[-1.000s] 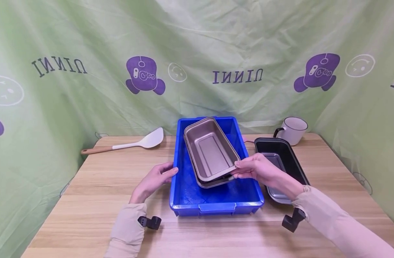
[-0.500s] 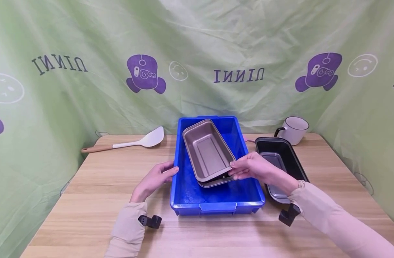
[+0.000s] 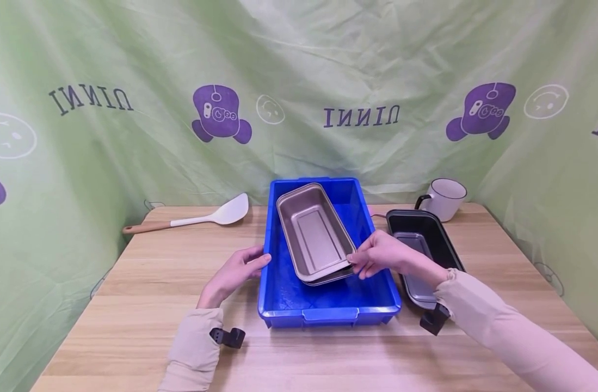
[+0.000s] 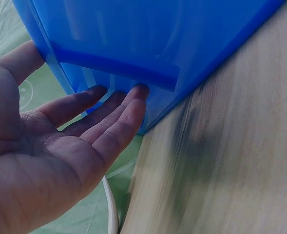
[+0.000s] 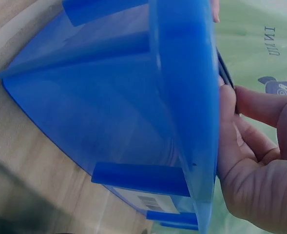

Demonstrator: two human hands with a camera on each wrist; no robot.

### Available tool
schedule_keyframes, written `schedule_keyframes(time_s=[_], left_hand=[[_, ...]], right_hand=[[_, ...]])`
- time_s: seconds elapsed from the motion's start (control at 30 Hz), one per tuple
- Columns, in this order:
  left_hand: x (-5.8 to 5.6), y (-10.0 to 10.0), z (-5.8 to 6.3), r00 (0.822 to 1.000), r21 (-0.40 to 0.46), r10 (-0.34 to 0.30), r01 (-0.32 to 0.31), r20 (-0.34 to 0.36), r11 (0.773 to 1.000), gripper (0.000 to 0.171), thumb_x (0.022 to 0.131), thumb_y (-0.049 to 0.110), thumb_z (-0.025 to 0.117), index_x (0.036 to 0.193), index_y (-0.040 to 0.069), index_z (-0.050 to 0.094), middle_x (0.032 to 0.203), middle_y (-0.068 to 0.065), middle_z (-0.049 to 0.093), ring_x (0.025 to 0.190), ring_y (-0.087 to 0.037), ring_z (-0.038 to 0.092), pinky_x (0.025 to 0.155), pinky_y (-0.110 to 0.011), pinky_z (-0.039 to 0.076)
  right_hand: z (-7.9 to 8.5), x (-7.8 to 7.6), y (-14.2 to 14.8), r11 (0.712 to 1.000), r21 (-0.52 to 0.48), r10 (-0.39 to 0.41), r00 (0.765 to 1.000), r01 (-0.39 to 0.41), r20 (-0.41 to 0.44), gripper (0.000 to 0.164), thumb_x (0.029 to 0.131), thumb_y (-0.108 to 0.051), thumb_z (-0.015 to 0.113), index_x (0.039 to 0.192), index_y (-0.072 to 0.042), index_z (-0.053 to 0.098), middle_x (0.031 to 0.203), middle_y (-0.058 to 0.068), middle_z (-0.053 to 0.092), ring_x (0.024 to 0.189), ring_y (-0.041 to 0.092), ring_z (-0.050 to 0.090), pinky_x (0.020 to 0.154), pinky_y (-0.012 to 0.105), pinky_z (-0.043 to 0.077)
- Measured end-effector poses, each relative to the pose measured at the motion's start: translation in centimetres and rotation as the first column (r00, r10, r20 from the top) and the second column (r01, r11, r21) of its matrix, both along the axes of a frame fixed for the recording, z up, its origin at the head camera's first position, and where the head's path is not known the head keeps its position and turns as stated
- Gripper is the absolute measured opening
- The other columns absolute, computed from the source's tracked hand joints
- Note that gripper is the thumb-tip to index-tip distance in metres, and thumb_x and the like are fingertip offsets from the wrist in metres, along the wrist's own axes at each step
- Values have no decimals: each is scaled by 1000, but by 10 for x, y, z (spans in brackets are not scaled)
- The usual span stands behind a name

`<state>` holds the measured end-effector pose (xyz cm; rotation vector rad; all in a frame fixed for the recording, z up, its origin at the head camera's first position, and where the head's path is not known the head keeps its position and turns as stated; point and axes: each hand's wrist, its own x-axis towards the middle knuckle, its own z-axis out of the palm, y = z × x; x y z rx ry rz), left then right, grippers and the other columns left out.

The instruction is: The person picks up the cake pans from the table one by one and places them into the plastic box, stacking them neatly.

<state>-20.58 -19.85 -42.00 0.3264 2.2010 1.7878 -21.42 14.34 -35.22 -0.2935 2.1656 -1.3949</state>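
Observation:
A brown loaf pan (image 3: 314, 228) sits at a slant inside the blue bin (image 3: 328, 314), nested over a second, darker pan (image 3: 330, 279) whose rim shows below its near edge. My right hand (image 3: 379, 255) pinches the brown pan's near right corner between thumb and fingers. In the right wrist view, only a dark sliver of the pan (image 5: 226, 73) shows past the bin wall. My left hand (image 3: 235, 271) stands at the bin's left side, thumb at the rim and loosely bent fingers (image 4: 119, 136) close under the ledge of the outer wall.
A black loaf pan (image 3: 438, 234) stands on the wooden table (image 3: 299, 359) right of the bin. Behind it is a white mug (image 3: 445, 198) with a black handle. A white spatula (image 3: 230, 211) with a wooden handle lies back left. A green curtain (image 3: 299, 65) surrounds the table.
My right hand has moved slightly left and lower with the brown loaf pan, whose near edge now sits closer over the darker pan. My left hand has stayed at the bin's side.

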Motion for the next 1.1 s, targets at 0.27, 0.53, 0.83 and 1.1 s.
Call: schedule_keyframes(time_s=[0.27, 0.53, 0.83, 1.1], left_hand=[[-1, 2, 0, 1000, 7, -6, 6, -1, 1000, 56, 98, 25, 56, 140, -9, 40, 140, -25, 45, 116, -30, 56, 94, -40, 51], [-1, 2, -2, 1000, 23, -10, 10, 7, 1000, 57, 98, 24, 56, 141, -9, 38, 141, -26, 43, 117, -34, 55, 94, -40, 51], [0, 0, -3, 1000, 8, 2, -2, 15, 1000, 58, 98, 25, 56, 142, -8, 38, 142, -25, 44, 118, -36, 54, 95, -41, 50], [-1, 0, -2, 1000, 6, -7, 6, 20, 1000, 60, 98, 27, 56, 142, -8, 37, 142, -25, 43, 118, -35, 55, 95, -39, 50]], right_hand=[[-2, 2, 2, 995, 102, 2, 997, 6, -79, 23, 88, -9, 68, 83, 13, 70, 64, 10, 67, 53, 12, 64, 56, 28, 58], [11, 10, 5, 994, 109, -2, 989, 19, -150, 21, 87, -10, 70, 85, 11, 69, 68, 11, 67, 56, 14, 65, 56, 28, 58], [17, 14, 10, 995, -58, 74, 996, -76, -43, 30, 90, -15, 67, 103, 12, 66, 84, 15, 69, 68, 18, 66, 67, 32, 59], [11, 22, 33, 976, -210, 58, 998, -58, -5, 37, 92, -14, 65, 113, 17, 59, 88, 11, 69, 74, 17, 66, 73, 32, 59]])
